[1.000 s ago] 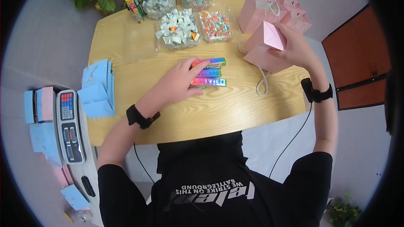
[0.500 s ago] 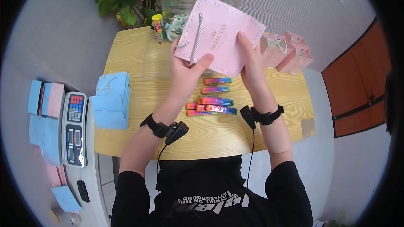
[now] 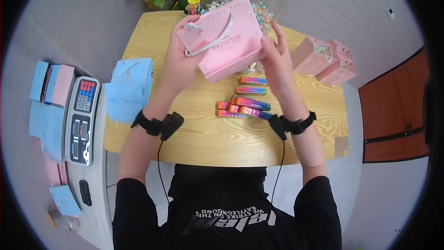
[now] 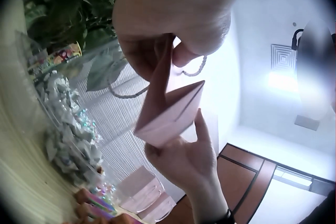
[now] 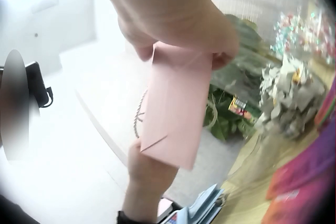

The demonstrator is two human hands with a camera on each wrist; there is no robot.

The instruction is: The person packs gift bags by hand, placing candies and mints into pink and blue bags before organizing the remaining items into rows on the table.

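A small pink paper gift bag [image 3: 233,41] with a white rope handle and the word PRINCESS is held up over the table, tilted. My left hand [image 3: 181,60] grips its handle end, thumb and fingers on either side of the paper in the left wrist view. My right hand [image 3: 277,62] holds the bottom end, thumb on the near face; the bag's bottom panel [image 5: 176,103] shows in the right wrist view. Below the bag, several shiny rainbow-coloured packs [image 3: 253,103] lie on the wooden table [image 3: 199,134].
More pink bags [image 3: 314,58] stand at the back right. Folded blue bags [image 3: 129,88] lie on the left. Behind the held bag are wrapped sweets [image 5: 291,95] in clear boxes and a yellow-lidded tube [image 3: 193,5]. A scale [image 3: 82,120] stands on the side counter.
My left hand has left the rainbow packs and taken the bag's handle end. My right hand has brought the bag from the right to the middle; it has since turned, showing its bottom panel.
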